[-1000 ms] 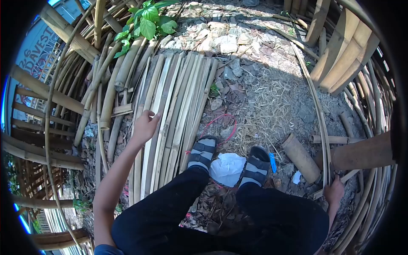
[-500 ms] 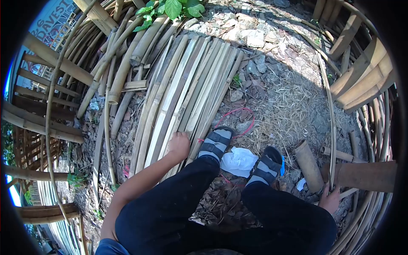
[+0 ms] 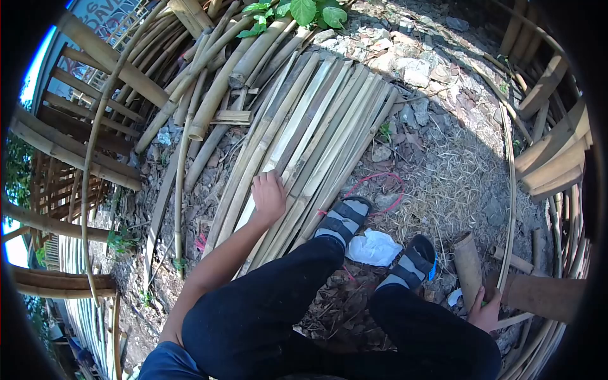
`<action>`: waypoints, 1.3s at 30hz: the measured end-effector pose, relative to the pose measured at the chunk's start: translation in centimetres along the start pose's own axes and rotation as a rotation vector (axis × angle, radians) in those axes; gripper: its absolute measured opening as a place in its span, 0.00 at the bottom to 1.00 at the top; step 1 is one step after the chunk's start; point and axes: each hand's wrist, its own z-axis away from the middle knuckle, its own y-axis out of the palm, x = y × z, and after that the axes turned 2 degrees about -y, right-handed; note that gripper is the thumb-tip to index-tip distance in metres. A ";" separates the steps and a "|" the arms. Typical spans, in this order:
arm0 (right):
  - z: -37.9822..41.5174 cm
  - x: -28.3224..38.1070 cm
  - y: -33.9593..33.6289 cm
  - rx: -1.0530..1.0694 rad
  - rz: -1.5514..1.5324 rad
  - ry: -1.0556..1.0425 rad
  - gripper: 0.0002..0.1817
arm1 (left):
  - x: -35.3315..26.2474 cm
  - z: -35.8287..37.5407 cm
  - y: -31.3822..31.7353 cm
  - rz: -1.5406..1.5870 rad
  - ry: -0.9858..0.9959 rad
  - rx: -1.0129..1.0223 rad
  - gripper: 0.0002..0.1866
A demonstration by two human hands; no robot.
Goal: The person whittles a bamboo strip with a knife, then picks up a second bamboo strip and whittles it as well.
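Note:
A row of split bamboo slats (image 3: 335, 120) lies side by side on the ground in front of me. My left hand (image 3: 269, 196) is on the middle of the row, its fingers bent down over a slat; the fingertips are hidden. Off to the right, my right hand (image 3: 486, 311) is closed on the near end of a long, thin bamboo strip (image 3: 511, 190), which stretches away from me. Close to that hand is a short, thick bamboo piece (image 3: 468, 263). A loop of pink string (image 3: 401, 183) lies by the slats, near my left sandal (image 3: 345, 218).
Crumpled white plastic (image 3: 373, 247) sits between my feet. Bamboo poles (image 3: 218, 95) are piled at the left beside a bamboo frame (image 3: 76, 152). Bent bamboo pieces (image 3: 557, 149) stand at the right. Stones (image 3: 415, 73) and dry grass (image 3: 443, 177) cover the ground beyond.
The view has shifted, so the scene sits further right. My left hand has moved up and leftward across the slats. My right hand still holds the strip, whose near end has shifted slightly.

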 end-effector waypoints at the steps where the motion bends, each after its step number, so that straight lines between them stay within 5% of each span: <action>1: 0.0 0.2 -0.1 -0.001 0.000 0.017 0.28 | 1.1 -0.5 0.1 -0.067 -0.129 -0.053 0.14; 3: 0.1 0.6 -0.2 0.013 0.007 0.008 0.28 | 3.4 -1.1 0.2 -0.132 -0.255 -0.104 0.15; 5: 0.0 0.9 -0.3 0.023 0.013 -0.005 0.28 | 5.9 -1.4 0.6 -0.155 -0.300 0.069 0.16; 15: 0.3 -0.1 0.6 0.058 0.034 0.024 0.28 | 6.0 -2.5 -0.5 -0.262 -0.268 0.291 0.20; 19: 0.6 0.2 0.0 0.101 0.030 0.044 0.27 | 6.0 -3.1 -0.6 -0.269 -0.251 0.216 0.19; 21: 0.7 0.1 0.0 0.101 0.026 0.043 0.27 | 6.2 -4.1 -0.7 -0.013 -0.497 0.150 0.19; 24: 0.9 -0.3 0.1 0.083 0.018 0.035 0.26 | 7.3 -5.3 -1.7 0.109 -0.290 -0.035 0.19; 29: 0.9 -0.6 0.9 0.007 -0.002 0.007 0.23 | 4.2 -6.9 -6.0 0.294 -0.387 -0.001 0.27; 32: 0.6 -1.2 1.8 -0.005 -0.081 -0.054 0.19 | 2.3 -6.2 -8.3 0.268 -0.336 -0.024 0.28; 37: -1.2 3.2 -0.9 0.299 -0.713 0.092 0.14 | -1.9 -5.2 -10.0 0.432 -0.182 -0.018 0.26; 39: -2.4 5.0 -1.7 0.266 -0.800 -0.022 0.12 | -5.8 -4.4 -12.4 0.654 -0.182 0.175 0.19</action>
